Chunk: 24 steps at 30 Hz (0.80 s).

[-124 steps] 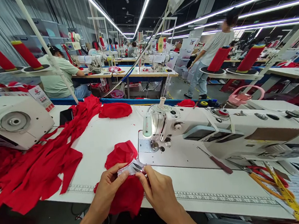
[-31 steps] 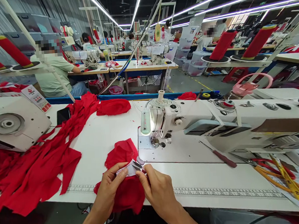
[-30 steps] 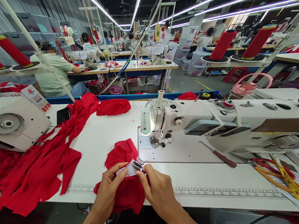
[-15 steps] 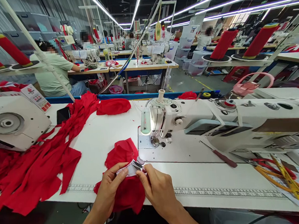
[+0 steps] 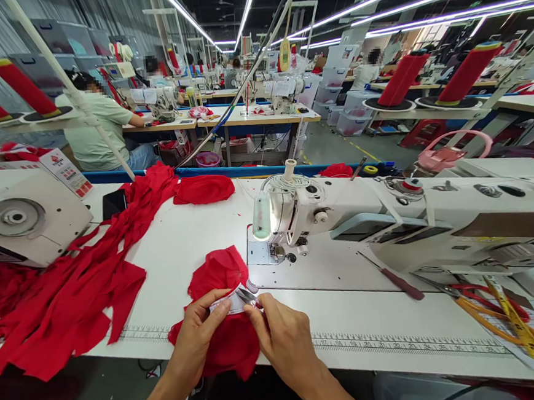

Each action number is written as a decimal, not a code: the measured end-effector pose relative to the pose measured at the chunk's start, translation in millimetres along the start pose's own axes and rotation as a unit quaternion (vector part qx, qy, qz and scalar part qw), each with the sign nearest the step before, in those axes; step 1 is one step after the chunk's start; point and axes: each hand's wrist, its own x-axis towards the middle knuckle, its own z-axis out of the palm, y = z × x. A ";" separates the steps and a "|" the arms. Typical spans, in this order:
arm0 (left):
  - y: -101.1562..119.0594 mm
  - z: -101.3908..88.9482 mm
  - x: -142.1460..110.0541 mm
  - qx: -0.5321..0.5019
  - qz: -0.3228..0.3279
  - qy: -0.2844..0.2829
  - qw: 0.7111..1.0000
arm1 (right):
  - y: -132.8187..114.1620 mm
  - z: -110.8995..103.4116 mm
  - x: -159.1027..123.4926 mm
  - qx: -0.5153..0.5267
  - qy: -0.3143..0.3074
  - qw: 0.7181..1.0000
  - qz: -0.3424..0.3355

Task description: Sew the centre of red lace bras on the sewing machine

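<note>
Near the table's front edge, my left hand (image 5: 195,330) pinches a red fabric piece (image 5: 235,347) at its white strip (image 5: 234,303). The cloth droops below my fingers, and another part lies bunched on the table behind them. In the fingers of my right hand (image 5: 287,333) is a pair of thread snips (image 5: 247,296). Their metal blades lie against the white strip; most of the handle is hidden by my fingers. Just behind the hands is the sewing machine (image 5: 364,208), its needle area (image 5: 276,252) holding no cloth.
Long red fabric strips (image 5: 84,294) cover the table's left side, beside a second machine (image 5: 23,216). A folded red piece (image 5: 204,189) lies farther back. At right are a screwdriver-like tool (image 5: 400,283), orange-handled scissors (image 5: 483,312) and a yellow tape measure (image 5: 520,328). A co-worker (image 5: 99,124) sits ahead.
The snips' blades have shifted slightly against the white strip. Both hands keep nearly the same place, and the whole view has moved a little.
</note>
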 end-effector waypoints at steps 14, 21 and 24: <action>-3.1 -0.4 -1.2 0.049 0.011 0.004 0.999 | -1.0 -2.2 -0.1 -0.015 -0.009 1.000 -0.009; -3.8 -0.6 0.6 0.054 0.008 0.008 0.998 | -0.6 -1.8 -1.4 0.002 -0.019 1.000 0.006; -3.6 -0.7 0.0 0.061 0.008 0.008 0.998 | 0.4 -2.0 -2.8 -0.002 -0.025 1.000 0.001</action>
